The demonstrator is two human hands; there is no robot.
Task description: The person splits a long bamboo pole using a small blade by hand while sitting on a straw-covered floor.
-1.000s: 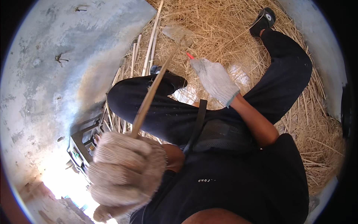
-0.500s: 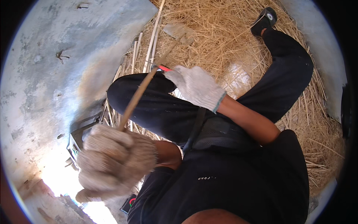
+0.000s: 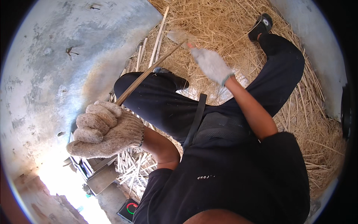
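Note:
My left hand (image 3: 106,128), in a knitted beige work glove, is closed round the lower end of a long, thin bamboo-like strip (image 3: 149,71). The strip slants up and away to the right, over my bent left knee, and narrows to a point. Near that tip is my right hand (image 3: 212,65), in a whiter glove with a teal cuff. Its fingers are closed on a small red-handled tool (image 3: 190,45), of which only a blurred bit of red shows. Whether the tool touches the strip cannot be told.
Loose straw (image 3: 223,22) covers the floor between and beyond my legs. Long pale sticks (image 3: 159,35) lie along the left wall (image 3: 41,82). Short cut strips (image 3: 130,168) are piled below my left forearm, beside a wooden board (image 3: 102,179) and a dark device with a lit ring (image 3: 128,209).
My right hand has moved up and away with the red-handled tool, from the strip's middle to its tip. My left hand has risen, and the strip now slants lower to the right.

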